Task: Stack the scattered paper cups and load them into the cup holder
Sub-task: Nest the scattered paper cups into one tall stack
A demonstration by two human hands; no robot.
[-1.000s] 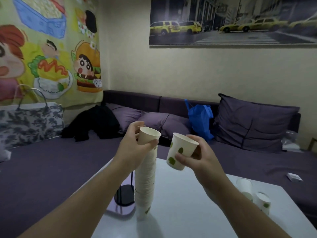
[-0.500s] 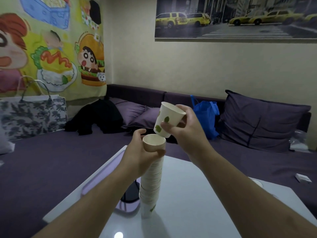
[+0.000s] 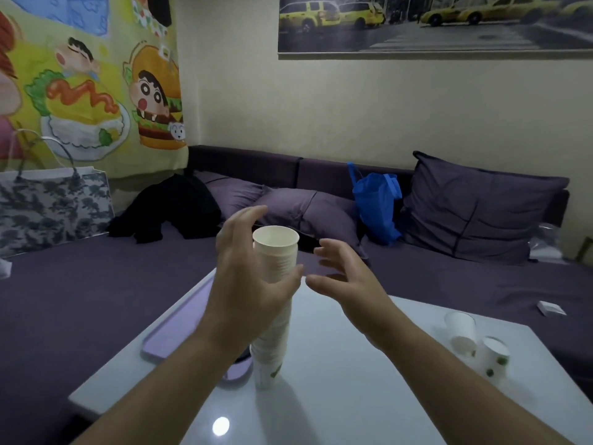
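A tall stack of white paper cups (image 3: 278, 263) with green spots stands on the white table (image 3: 353, 390). My left hand (image 3: 242, 281) wraps its upper part, thumb in front, fingers behind. My right hand (image 3: 348, 279) hovers just right of the stack, fingers spread, holding nothing. Two loose cups stand at the table's right edge: a plain one (image 3: 461, 330) and a spotted one (image 3: 493, 358), touching or nearly so. The cup holder's dark base (image 3: 243, 360) peeks out behind my left forearm; the rest of it is hidden.
A lilac tray (image 3: 179, 319) lies at the table's left side under the holder's base. A purple sofa with pillows (image 3: 475, 210), a blue bag (image 3: 375, 203) and a small white box (image 3: 551, 308) surround the table.
The cup that my right hand held has gone onto the top of the stack. My right hand has let go and drawn off to the right. My left hand grips the stack slightly lower.
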